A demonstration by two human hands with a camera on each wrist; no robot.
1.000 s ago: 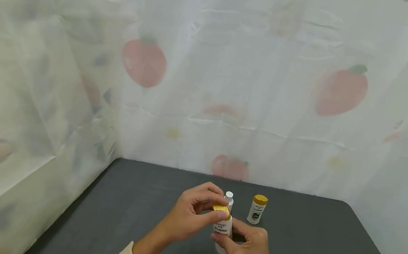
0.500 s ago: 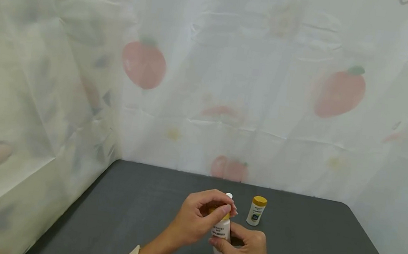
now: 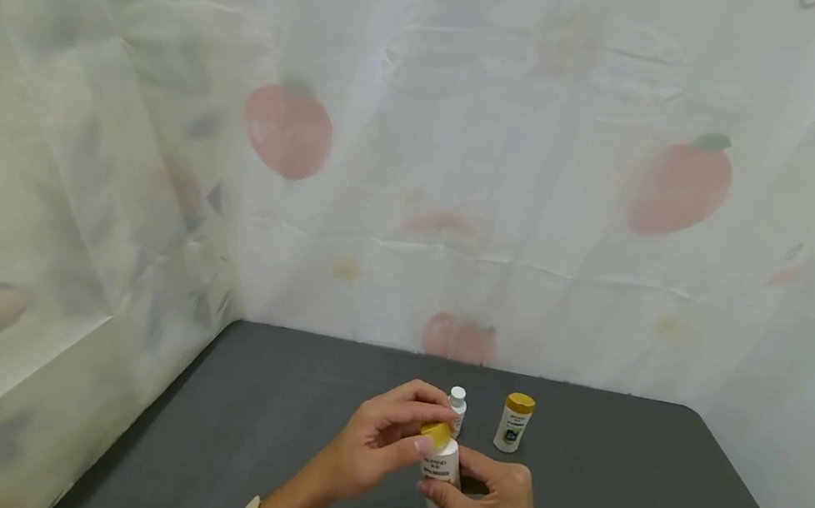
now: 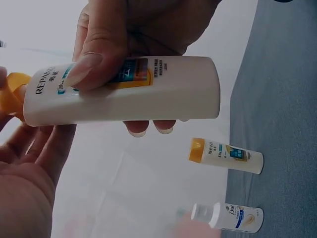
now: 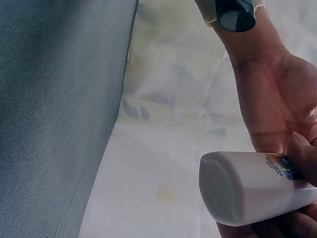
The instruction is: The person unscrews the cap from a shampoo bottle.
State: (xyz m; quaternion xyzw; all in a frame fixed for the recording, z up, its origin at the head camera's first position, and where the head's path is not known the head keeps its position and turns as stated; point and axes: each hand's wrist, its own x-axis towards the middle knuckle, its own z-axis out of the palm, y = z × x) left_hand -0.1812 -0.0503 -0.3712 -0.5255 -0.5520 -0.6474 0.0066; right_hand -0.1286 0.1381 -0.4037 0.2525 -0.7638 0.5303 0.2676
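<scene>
White btl (image 4: pixel 173 101), L hand (image 3: pixel 382 440) atop, R hand (image 3: pixel 499 507)

We count one left hand (image 3: pixel 374 443) and one right hand (image 3: pixel 495 507), two hands in all; then one held yellow-capped bottle (image 3: pixel 440 461), one standing yellow-capped bottle (image 3: pixel 511 430) and one white-capped bottle (image 4: pixel 241 218), which gives us three bottles. We also tally two yellow caps (image 3: pixel 520 403) and one white cap (image 3: pixel 458 393), so three caps altogether, and we find just one tabletop (image 3: pixel 616 479)

Left fingers (image 3: pixel 421 412) now farther left, more of the white-capped bottle (image 3: pixel 459 412) visible.
</scene>
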